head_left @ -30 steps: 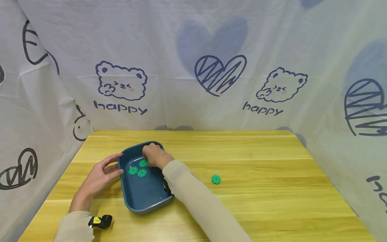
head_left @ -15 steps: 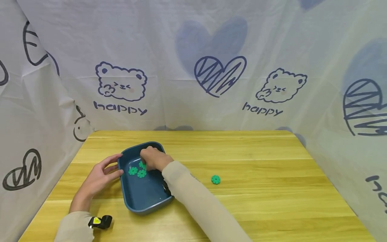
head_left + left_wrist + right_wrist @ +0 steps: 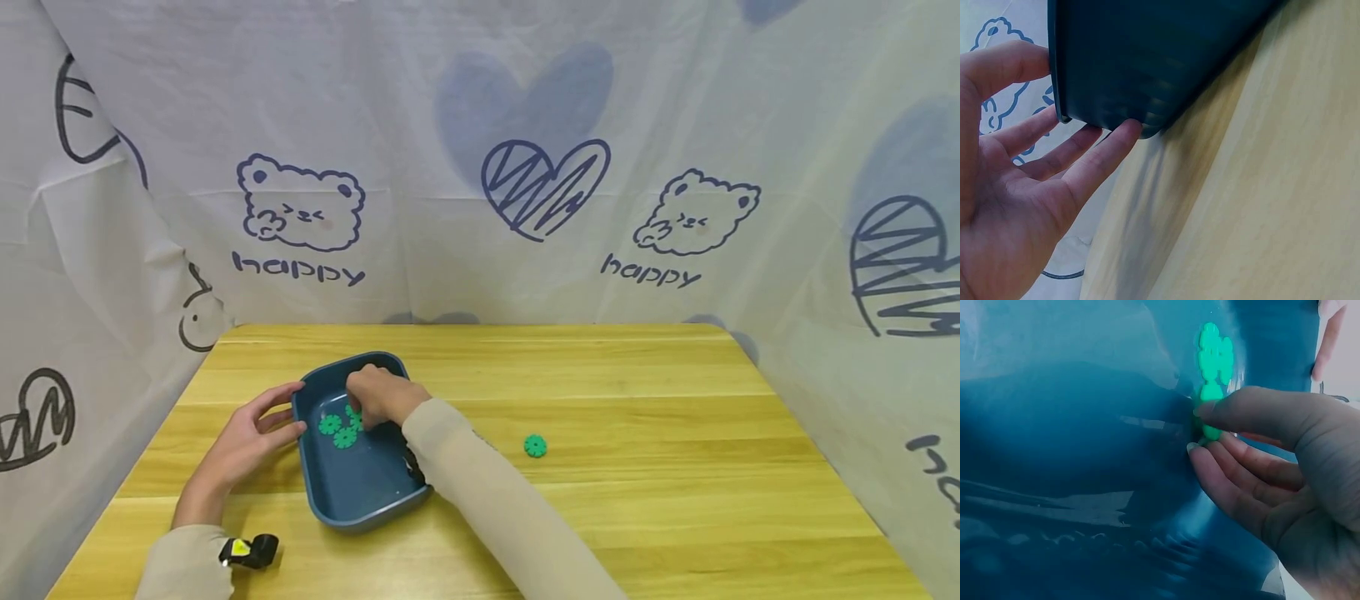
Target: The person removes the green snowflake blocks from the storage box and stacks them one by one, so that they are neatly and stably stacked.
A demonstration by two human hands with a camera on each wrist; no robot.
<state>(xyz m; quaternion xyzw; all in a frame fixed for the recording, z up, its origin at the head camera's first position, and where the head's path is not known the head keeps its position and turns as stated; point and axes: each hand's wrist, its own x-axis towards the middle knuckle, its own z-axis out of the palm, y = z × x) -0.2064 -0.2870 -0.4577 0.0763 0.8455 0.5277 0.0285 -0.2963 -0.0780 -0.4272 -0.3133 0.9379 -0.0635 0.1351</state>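
Observation:
A dark blue bin [image 3: 352, 492] stands on the table, several green flower-shaped discs [image 3: 345, 437] lying near its middle. My right hand [image 3: 384, 396] reaches inside, knuckles up. In the right wrist view, thumb and fingertips of the right hand [image 3: 1272, 456] pinch a green flower-shaped disc [image 3: 1212, 395], partly hidden by the thumb; more green discs [image 3: 1210, 347] lie just beyond. Fingertips of my left hand [image 3: 251, 433] touch the bin's left side from outside. Up close, the left hand [image 3: 1029, 187] has its fingers extended against the bin's wall [image 3: 1147, 69] and rim.
One more green disc [image 3: 536, 446] lies on the wooden table [image 3: 637, 400], right of the bin. A black wrist camera [image 3: 255, 551] sits on the left sleeve. Behind the table hangs a printed white cloth [image 3: 427, 233].
One green disc in the bin has shifted slightly left and toward me, and another now shows beside my right fingers. My right hand moved slightly left; the left hand has stayed put.

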